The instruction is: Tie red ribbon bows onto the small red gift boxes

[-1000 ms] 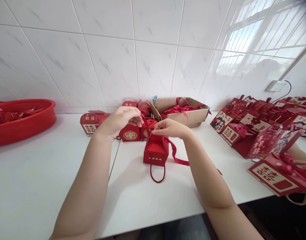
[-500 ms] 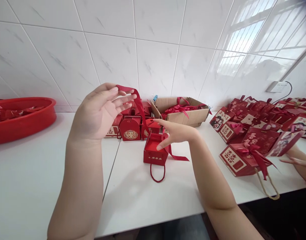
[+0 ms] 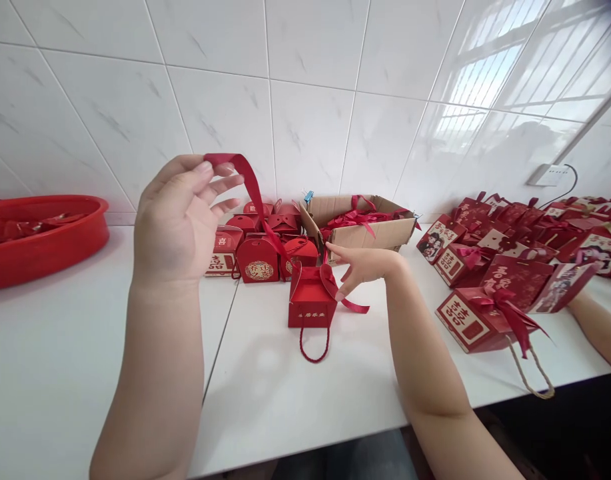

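My left hand (image 3: 178, 213) is raised, thumb and forefinger closed on one end of a dark red ribbon (image 3: 258, 193). From there the ribbon slants down to a small red gift box (image 3: 312, 300) on the table, and its other end trails out at the box's right. The box has gold lettering, raised top flaps and a red rope handle (image 3: 315, 357) lying in front. My right hand (image 3: 360, 270) is at the box's right side with thumb and forefinger spread apart. Its thumb is by the right flap; I cannot tell if it touches.
Several red boxes (image 3: 258, 260) stand behind, beside an open cardboard box (image 3: 370, 237) of ribbons. A red plastic basket (image 3: 50, 257) is at left. Many decorated gift boxes (image 3: 472, 317) crowd the right of the white table (image 3: 265, 413), where another person's arm (image 3: 592, 327) reaches in.
My left hand has moved left and slightly up, drawing the ribbon straighter. My right hand has shifted from over the box to its right side. The box's flaps now stand closer together.
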The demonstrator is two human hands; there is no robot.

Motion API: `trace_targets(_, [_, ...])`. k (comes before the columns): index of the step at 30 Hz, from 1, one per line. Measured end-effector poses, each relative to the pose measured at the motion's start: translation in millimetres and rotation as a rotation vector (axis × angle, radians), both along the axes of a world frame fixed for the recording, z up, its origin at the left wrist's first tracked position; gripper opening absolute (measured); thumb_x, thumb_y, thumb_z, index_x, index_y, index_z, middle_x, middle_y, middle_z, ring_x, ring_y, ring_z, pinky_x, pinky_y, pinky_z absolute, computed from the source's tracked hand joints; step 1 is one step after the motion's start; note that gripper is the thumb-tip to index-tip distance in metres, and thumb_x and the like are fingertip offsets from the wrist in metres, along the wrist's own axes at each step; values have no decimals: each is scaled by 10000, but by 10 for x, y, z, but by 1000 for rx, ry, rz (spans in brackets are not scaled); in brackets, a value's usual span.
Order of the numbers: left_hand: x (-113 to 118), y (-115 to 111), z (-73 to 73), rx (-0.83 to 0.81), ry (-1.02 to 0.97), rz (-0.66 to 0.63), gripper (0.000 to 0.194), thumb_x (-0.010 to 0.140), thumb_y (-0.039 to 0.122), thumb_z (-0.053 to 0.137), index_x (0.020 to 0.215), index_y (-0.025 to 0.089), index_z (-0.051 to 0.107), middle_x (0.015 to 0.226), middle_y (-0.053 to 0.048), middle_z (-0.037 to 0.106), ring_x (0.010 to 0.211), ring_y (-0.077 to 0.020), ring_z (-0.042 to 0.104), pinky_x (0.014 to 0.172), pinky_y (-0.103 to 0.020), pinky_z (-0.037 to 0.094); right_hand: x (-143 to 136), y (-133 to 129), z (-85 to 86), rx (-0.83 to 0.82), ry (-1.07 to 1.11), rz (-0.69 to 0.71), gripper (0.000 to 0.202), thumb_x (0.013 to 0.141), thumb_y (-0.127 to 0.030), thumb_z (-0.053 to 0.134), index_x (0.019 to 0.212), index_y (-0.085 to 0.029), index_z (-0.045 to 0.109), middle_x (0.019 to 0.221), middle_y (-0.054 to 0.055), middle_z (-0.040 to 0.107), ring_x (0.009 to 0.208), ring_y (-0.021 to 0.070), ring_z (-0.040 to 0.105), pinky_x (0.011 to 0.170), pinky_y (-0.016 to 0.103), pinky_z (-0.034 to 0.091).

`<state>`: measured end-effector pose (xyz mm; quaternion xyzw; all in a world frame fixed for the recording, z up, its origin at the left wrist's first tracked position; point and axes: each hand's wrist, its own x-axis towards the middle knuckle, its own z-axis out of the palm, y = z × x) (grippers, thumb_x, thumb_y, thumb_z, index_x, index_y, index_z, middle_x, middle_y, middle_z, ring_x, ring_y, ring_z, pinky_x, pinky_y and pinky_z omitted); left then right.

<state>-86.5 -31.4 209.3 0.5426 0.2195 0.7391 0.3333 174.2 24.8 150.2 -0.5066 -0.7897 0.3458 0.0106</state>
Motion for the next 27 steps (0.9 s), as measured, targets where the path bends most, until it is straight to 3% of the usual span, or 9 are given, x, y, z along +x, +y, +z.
trace_targets(5, [-31, -7, 9, -41, -63, -2, 38, 760, 261, 602, 761, 223, 607, 1020, -22, 642, 980, -239, 588, 676, -305, 451, 154, 143, -89, -99, 32, 27, 1199, 601, -399, 803, 1500, -312, 14, 1205, 75, 646, 1152, 263, 575, 972, 395, 421])
trace_targets(8, [-45, -2, 32, -45, -133, -20, 59, 738, 238, 592, 780, 197, 604, 1018, -57, 638, 1018, -233, 580, 745, -318, 481, 131, 227, -164, -139, 88, 70, 1107, 624, -363, 791, 1500, -289, 118, 1151, 60, 672, 1139, 243, 583, 983, 371, 408])
trace_targets(11, [-76, 40, 61, -45, -261, -116, 69, 726, 221, 545, 771, 186, 584, 951, -58, 638, 1039, -199, 580, 863, -323, 488, 57, 283, -215, -159, 83, 86, 1047, 628, -358, 784, 1488, -225, 201, 1096, 69, 683, 1090, 232, 601, 950, 349, 429])
trace_targets(16, [-174, 150, 78, -132, -487, -125, 106, 640, 130, 517, 724, 193, 507, 759, 32, 590, 717, -81, 575, 697, -227, 488, 36, 241, -165, -110, 138, 140, 905, 665, -322, 762, 1442, -211, 311, 793, -4, 654, 824, 176, 628, 790, 322, 480])
trace_targets(20, [-219, 162, 75, -218, -520, -216, 124, 622, 156, 519, 732, 183, 468, 642, 44, 544, 549, -85, 507, 567, -256, 438, 130, 136, -50, -120, 395, 213, 617, 749, -286, 698, 1318, -212, 470, 620, -67, 539, 659, 121, 583, 695, 284, 487])
trace_targets(23, [-223, 157, 70, -291, -518, -302, 117, 628, 183, 509, 716, 176, 433, 594, 39, 504, 499, -89, 459, 516, -259, 399, 172, 98, -9, -73, 680, 252, 318, 766, -271, 690, 1062, -168, 634, 680, -24, 602, 653, 107, 593, 660, 258, 499])
trace_targets(27, [-192, 204, 28, -346, -513, -388, 105, 672, 197, 494, 653, 189, 391, 496, 48, 378, 422, -85, 338, 453, -245, 336, 150, 93, -26, -66, 961, 281, 117, 785, -218, 681, 881, -153, 688, 721, 22, 678, 649, 114, 636, 643, 263, 532])
